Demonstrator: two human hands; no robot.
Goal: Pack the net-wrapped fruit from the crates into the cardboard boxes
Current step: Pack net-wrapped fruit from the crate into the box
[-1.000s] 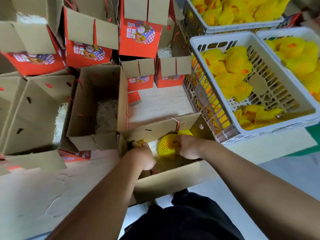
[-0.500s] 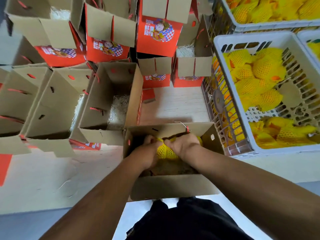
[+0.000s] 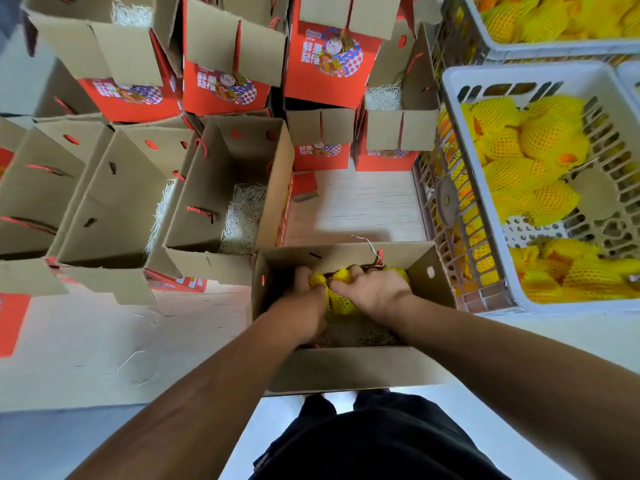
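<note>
An open cardboard box stands right in front of me with shredded paper on its bottom. Both hands are down inside it. My left hand and my right hand grip yellow net-wrapped fruit against the box's far wall. Only small patches of the yellow net show between the fingers. A white plastic crate at the right holds several more net-wrapped fruits.
Several open empty boxes with paper shreds, such as the nearest one, stand to the left. Red printed boxes are stacked behind. A second fruit crate stands at the top right. A strip of pale floor lies between boxes and crate.
Both hands have moved closer together over the fruit and deeper toward the box's far wall. The view has shifted left and tilted, so the crates sit further right.
</note>
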